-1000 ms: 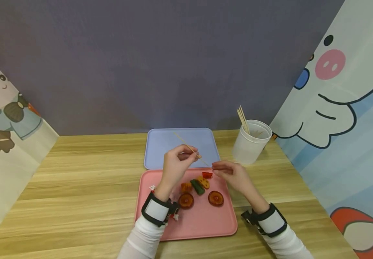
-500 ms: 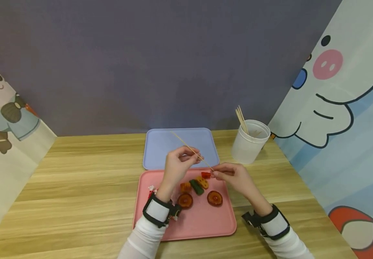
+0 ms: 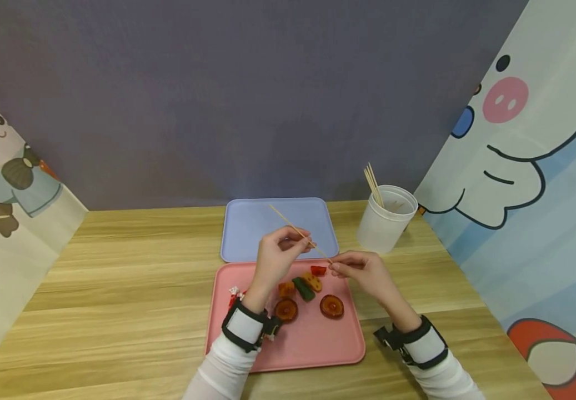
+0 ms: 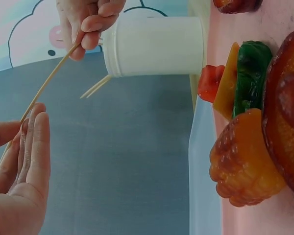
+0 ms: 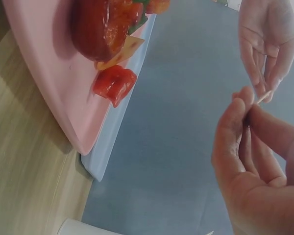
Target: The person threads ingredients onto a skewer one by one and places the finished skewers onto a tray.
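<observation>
Above the trays my left hand (image 3: 279,256) pinches a thin wooden skewer (image 3: 284,218) between thumb and fingers near its middle. My right hand (image 3: 364,272) pinches the lower right end of that skewer, as the left wrist view also shows. The stick slants from upper left to lower right. Below lie glossy food pieces on a pink tray (image 3: 312,353): a red pepper piece (image 3: 319,270), a yellow lotus root slice (image 3: 312,282), a green pepper piece (image 3: 304,289), a corn chunk (image 4: 247,161) and two round brown mushroom caps (image 3: 331,306). A red-and-white item (image 3: 233,295) is partly hidden by my left arm.
Behind the pink tray lies a pale blue tray (image 3: 248,222). A white tub (image 3: 384,229) holding several skewers (image 3: 373,183) stands at the back right. A dark panel (image 3: 248,111) rises behind the wooden table (image 3: 133,300), with printed cartoon panels at both sides.
A second ago the skewer's lower end lay just short of my right fingers; now they pinch it. The skewer and left hand have shifted slightly right. The food pieces stay put.
</observation>
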### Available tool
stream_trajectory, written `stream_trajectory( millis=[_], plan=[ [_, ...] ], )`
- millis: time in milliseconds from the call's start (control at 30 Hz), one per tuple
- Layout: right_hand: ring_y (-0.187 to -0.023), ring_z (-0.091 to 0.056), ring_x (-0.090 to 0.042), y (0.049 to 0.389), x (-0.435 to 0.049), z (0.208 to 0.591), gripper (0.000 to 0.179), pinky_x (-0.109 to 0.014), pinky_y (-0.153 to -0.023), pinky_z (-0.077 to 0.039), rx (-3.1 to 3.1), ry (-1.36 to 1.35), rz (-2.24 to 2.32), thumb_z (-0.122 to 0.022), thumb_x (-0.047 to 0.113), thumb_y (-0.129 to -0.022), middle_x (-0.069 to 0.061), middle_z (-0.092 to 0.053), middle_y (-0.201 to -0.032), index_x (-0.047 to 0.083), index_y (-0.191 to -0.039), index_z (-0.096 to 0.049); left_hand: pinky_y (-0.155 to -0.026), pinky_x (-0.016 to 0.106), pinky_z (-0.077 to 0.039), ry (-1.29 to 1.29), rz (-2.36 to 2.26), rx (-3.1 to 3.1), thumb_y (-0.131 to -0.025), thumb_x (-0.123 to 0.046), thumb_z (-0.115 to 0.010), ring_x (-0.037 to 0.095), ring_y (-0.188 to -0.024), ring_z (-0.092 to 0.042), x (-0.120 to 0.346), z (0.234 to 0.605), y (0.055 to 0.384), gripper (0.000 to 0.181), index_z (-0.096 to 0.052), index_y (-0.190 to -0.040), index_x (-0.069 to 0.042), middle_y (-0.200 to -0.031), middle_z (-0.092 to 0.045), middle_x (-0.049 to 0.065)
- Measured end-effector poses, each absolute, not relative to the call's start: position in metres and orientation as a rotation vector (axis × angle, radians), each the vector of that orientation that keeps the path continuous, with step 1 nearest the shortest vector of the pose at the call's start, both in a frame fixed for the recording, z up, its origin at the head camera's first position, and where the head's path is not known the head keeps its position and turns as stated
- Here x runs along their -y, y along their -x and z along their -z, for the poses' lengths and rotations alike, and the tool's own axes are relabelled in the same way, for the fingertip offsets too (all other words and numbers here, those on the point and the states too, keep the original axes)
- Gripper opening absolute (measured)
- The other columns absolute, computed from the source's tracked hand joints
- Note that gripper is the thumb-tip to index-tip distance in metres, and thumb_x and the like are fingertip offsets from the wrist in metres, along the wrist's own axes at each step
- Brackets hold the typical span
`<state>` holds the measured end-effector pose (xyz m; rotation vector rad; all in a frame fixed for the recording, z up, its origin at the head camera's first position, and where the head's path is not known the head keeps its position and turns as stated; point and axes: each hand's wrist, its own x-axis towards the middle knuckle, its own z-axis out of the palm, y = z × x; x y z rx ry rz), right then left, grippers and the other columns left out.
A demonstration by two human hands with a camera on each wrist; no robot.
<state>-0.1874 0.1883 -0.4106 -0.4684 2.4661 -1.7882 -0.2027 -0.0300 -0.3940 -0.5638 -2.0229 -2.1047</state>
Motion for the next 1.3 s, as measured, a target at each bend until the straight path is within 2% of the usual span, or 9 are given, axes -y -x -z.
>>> stream_trajectory(
  millis=[200,300,500,733,900,1067,1200,1300],
  plan=[
    [-0.076,-0.071,-0.011,0.192,-0.196,0.413,0.021,-0.034,-0.07,-0.058,-2.473,0.49,1.814,-0.065,0.006,-0.088,-0.027,-0.069,-0.097,-0.009,-0.103,-0.068,-0.07,0.024,-0.055,0.552,1.83,2.234,-0.085,-0.013,-0.07,0.016,-0.075,-0.068,0.027,0.4,0.203,0.008,-0.072,-0.092,-0.009,-0.087,-0.071,0.006],
    [-0.079,-0.071,-0.014,0.195,-0.203,0.416,0.022,-0.035,-0.071,-0.058,-2.464,0.482,1.83,-0.065,0.004,-0.088,-0.029,-0.067,-0.1,-0.011,-0.104,-0.067,-0.068,0.022,-0.053,0.59,1.662,2.392,-0.083,-0.013,-0.072,0.011,-0.075,-0.065,0.022,0.401,0.2,0.011,-0.072,-0.095,-0.012,-0.086,-0.071,0.002],
    [-0.078,-0.071,-0.011,0.199,-0.218,0.42,0.025,-0.041,-0.075,-0.057,-2.494,0.326,1.803,-0.065,0.004,-0.088,-0.031,-0.066,-0.103,-0.013,-0.106,-0.066,-0.068,0.021,-0.051,0.729,1.377,2.657,-0.084,-0.016,-0.072,0.012,-0.079,-0.064,0.012,0.404,0.195,0.016,-0.07,-0.099,-0.013,-0.088,-0.07,0.001],
    [-0.077,-0.069,-0.004,0.205,-0.233,0.421,0.027,-0.037,-0.077,-0.057,-2.555,0.159,1.75,-0.065,0.005,-0.088,-0.029,-0.067,-0.101,-0.013,-0.108,-0.065,-0.072,0.021,-0.049,0.886,1.195,2.764,-0.081,-0.009,-0.072,0.02,-0.087,-0.064,0.005,0.41,0.193,0.021,-0.07,-0.103,-0.01,-0.094,-0.068,0.005],
    [-0.076,-0.068,-0.001,0.208,-0.243,0.419,0.029,-0.032,-0.075,-0.057,-2.595,0.106,1.711,-0.066,0.004,-0.087,-0.027,-0.069,-0.099,-0.014,-0.109,-0.063,-0.08,0.023,-0.048,1.017,0.995,2.787,-0.077,0.0,-0.067,0.017,-0.094,-0.061,0.001,0.414,0.19,0.033,-0.07,-0.107,-0.011,-0.102,-0.068,0.001],
    [-0.074,-0.066,0.001,0.209,-0.252,0.42,0.03,-0.028,-0.073,-0.057,-2.62,0.094,1.683,-0.066,0.001,-0.086,-0.027,-0.069,-0.097,-0.017,-0.109,-0.062,-0.088,0.024,-0.046,1.16,0.769,2.847,-0.076,-0.009,-0.075,0.014,-0.104,-0.058,-0.004,0.418,0.187,0.039,-0.068,-0.114,-0.013,-0.112,-0.066,-0.001],
    [-0.073,-0.067,0.0,0.21,-0.256,0.42,0.029,-0.026,-0.072,-0.057,-2.647,0.056,1.649,-0.066,0.001,-0.086,-0.028,-0.069,-0.097,-0.017,-0.109,-0.062,-0.093,0.025,-0.044,1.285,0.613,2.866,-0.074,-0.013,-0.079,0.013,-0.105,-0.057,-0.008,0.421,0.184,0.044,-0.067,-0.116,-0.016,-0.112,-0.065,-0.003],
    [-0.074,-0.069,-0.006,0.21,-0.258,0.42,0.028,-0.025,-0.071,-0.057,-2.662,0.034,1.631,-0.066,0.001,-0.086,-0.028,-0.069,-0.097,-0.016,-0.108,-0.063,-0.093,0.024,-0.043,1.363,0.569,2.872,-0.074,-0.011,-0.078,0.012,-0.103,-0.056,-0.011,0.423,0.181,0.044,-0.067,-0.116,-0.019,-0.11,-0.065,-0.006]
  ],
)
